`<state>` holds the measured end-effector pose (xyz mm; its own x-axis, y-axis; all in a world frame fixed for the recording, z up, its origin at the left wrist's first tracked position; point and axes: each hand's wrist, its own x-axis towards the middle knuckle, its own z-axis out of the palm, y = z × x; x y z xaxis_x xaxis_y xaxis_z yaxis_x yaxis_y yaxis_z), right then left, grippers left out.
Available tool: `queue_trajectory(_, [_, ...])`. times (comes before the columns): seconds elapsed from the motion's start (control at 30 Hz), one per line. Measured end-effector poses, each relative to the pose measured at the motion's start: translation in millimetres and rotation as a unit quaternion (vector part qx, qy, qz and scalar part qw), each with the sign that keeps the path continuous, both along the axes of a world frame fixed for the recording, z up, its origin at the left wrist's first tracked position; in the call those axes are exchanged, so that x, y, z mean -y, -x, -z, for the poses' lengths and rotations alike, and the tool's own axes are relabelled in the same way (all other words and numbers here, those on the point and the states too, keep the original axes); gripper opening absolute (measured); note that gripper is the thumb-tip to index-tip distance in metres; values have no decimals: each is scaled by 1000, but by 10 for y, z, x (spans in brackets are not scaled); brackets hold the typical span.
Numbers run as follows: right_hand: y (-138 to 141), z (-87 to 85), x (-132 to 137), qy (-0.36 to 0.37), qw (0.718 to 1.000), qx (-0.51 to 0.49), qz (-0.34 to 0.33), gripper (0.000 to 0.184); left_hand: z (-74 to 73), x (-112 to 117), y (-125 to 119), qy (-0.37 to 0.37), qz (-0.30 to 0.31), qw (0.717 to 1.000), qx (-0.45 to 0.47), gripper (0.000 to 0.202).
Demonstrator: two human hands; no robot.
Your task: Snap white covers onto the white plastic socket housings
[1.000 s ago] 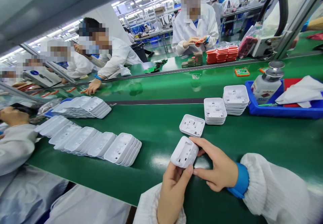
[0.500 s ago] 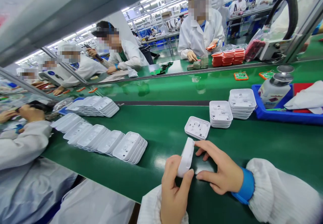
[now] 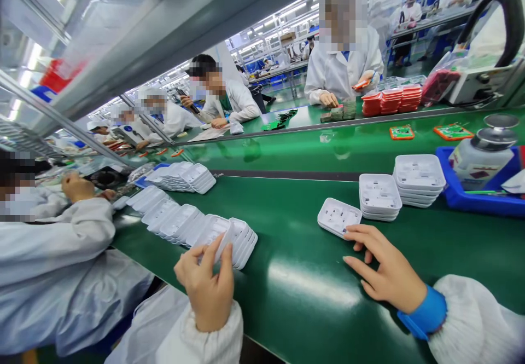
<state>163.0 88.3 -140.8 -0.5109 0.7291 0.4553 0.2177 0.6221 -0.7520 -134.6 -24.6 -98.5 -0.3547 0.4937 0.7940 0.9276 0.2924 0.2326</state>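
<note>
Head view: green tabletop point(image 3: 295, 325), near edge slanting down rightward.
Left hand point(image 3: 210, 284): pinching a white plastic shell point(image 3: 229, 234), tipped on edge toward the tabletop's near edge, by stacked shells point(image 3: 180, 220); long axis unclear.
Right hand point(image 3: 388, 273): loosely open, fingertips at a flat-lying shell point(image 3: 336, 215), long axis left to right.

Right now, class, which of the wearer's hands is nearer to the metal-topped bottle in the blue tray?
Right. The right hand is left of the metal-topped bottle and nearer the wearer; the left hand is much farther left, beside the leaning white plastic shells.
</note>
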Motion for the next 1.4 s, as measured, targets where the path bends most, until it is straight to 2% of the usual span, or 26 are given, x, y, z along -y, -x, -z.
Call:
queue_trajectory(0.1, [-6, 26, 2, 6, 1000, 11, -5, 23, -54, -24, 313, -1, -77, 997, 15, 37])
queue_trajectory(0.17, [-7, 40, -4, 8, 1000, 17, -9, 22, -62, -33, 507, 48, -113, 992, 37, 42])
queue_trajectory(0.27, [-1, 52, -13, 5, 1000, 15, -16, 20, -11, -41, 688, 107, -123, 985, 55, 38])
queue_trajectory(0.47, [3, 45, -9, -5, 1000, 4, -6, 20, 115, -22, 708, 91, -96, 988, 75, 40])
queue_trajectory(0.57, [0, 62, -33, -35, 998, 31, 38, 23, 48, -5, 504, 36, -75, 994, 74, 42])
queue_trajectory(0.63, [1, 78, -60, -52, 995, 54, 65, 25, -32, -17, 229, -38, -44, 996, 64, 39])
queue_trajectory(0.7, [4, 82, -87, -45, 994, 64, 80, 22, -94, -59, -136, -90, 25, 995, 33, 33])
queue_trajectory(0.77, [6, 65, -100, -21, 995, 54, 81, 16, -103, -127, -532, -68, 115, 991, 11, 33])
queue_trajectory(0.87, [5, -2, -81, 14, 998, 2, 61, 13, -6, -227, -1044, 24, 231, 972, 34, 33])
queue_trajectory(0.97, [11, -73, -23, 53, 996, -66, 25, 8, 140, -261, -1334, 108, 295, 945, 89, 42])
queue_trajectory(1.07, [41, -94, 43, 157, 975, -152, -26, 9, 242, -235, -1386, 135, 317, 924, 168, 55])
queue_trajectory(1.2, [97, -63, 100, 354, 895, -244, -115, 34, 304, -192, -1278, 148, 339, 876, 311, 59])
queue_trajectory(1.3, [114, -60, 118, 410, 868, -246, -137, 45, 323, -184, -1219, 154, 366, 842, 366, 51])
queue_trajectory(1.4, [106, -86, 119, 420, 862, -247, -141, 48, 322, -188, -1196, 141, 375, 845, 355, 46])
